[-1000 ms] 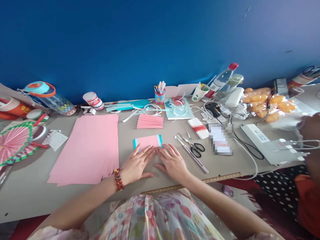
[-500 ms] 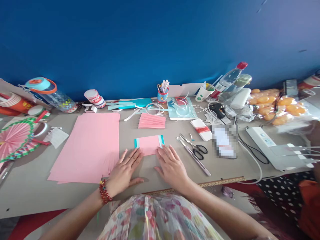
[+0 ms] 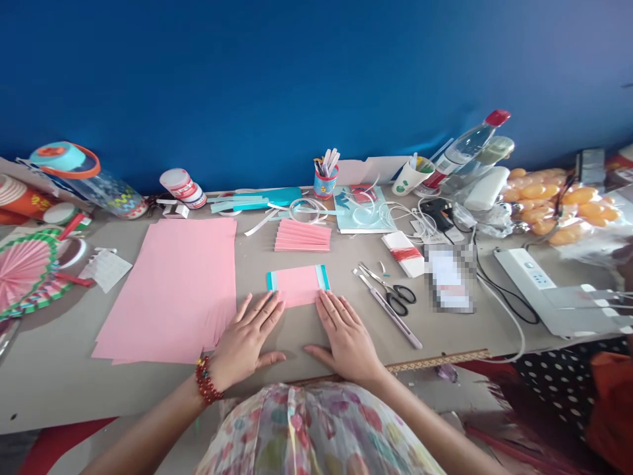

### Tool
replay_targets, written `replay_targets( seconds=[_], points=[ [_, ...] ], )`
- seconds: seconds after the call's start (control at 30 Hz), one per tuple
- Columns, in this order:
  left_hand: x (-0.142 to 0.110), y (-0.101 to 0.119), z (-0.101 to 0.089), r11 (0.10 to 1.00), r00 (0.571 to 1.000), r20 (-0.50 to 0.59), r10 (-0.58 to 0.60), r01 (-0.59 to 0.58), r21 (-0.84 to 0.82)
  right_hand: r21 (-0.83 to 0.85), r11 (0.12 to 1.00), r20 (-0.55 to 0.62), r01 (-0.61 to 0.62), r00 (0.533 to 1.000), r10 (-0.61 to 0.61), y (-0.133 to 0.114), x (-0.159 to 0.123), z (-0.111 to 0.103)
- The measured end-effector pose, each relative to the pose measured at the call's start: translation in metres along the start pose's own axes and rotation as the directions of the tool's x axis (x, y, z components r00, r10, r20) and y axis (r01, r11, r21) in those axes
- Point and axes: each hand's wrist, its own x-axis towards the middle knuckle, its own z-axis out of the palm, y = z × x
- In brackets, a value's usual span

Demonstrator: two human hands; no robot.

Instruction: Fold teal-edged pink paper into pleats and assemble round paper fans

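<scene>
A small pink paper piece (image 3: pixel 297 285) with blue strips along its left and right ends lies flat before me. My left hand (image 3: pixel 250 336) rests palm down, fingers stretched, its fingertips on the paper's lower left corner. On the lower right corner lie the fingertips of my right hand (image 3: pixel 346 333), also flat with the thumb spread. Just behind is a pleated pink paper (image 3: pixel 302 235). To the left of my left hand is a stack of pink sheets (image 3: pixel 173 290). Scissors (image 3: pixel 395 295) and a slim cutter knife (image 3: pixel 390 313) lie right of my right hand.
A pink folded fan (image 3: pixel 24 274) lies far left, near a clear water bottle (image 3: pixel 106 191). Along the back stand a white jar (image 3: pixel 182 188), a pen cup (image 3: pixel 325 183) and a tilted bottle (image 3: pixel 462 155). A phone (image 3: pixel 449 280) and power strip (image 3: pixel 531 270) lie right.
My right hand has shifted slightly to the right, its thumb spread wider. My left hand stays in place on the paper. The camera view has shifted a little.
</scene>
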Motion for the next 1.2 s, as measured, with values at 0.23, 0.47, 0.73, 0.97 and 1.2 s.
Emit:
replay_targets(
  seconds=[0.23,0.47,0.73,0.97,1.2],
  points=[
    [-0.005,0.003,0.005,0.998,0.997,-0.048,-0.064,0.065,0.02,0.017,1.0,0.038,0.01,0.999,-0.011,0.006,0.002,-0.005],
    [-0.006,0.004,0.003,0.997,0.995,-0.071,-0.07,0.072,0.027,-0.042,0.998,0.039,0.045,0.998,-0.044,0.005,0.0,-0.004],
    [-0.003,0.007,0.005,0.995,0.99,-0.127,-0.067,0.075,0.06,-0.001,1.0,-0.045,0.015,0.999,-0.016,-0.013,0.035,-0.013],
    [0.005,-0.007,0.004,0.997,0.991,-0.131,0.022,-0.012,0.077,0.0,1.0,0.024,0.015,1.0,-0.015,-0.025,0.041,-0.003],
    [0.015,-0.022,0.011,0.999,0.99,-0.134,0.051,-0.048,0.023,0.001,1.0,0.014,0.023,1.0,-0.023,-0.018,0.039,0.003]
  ],
)
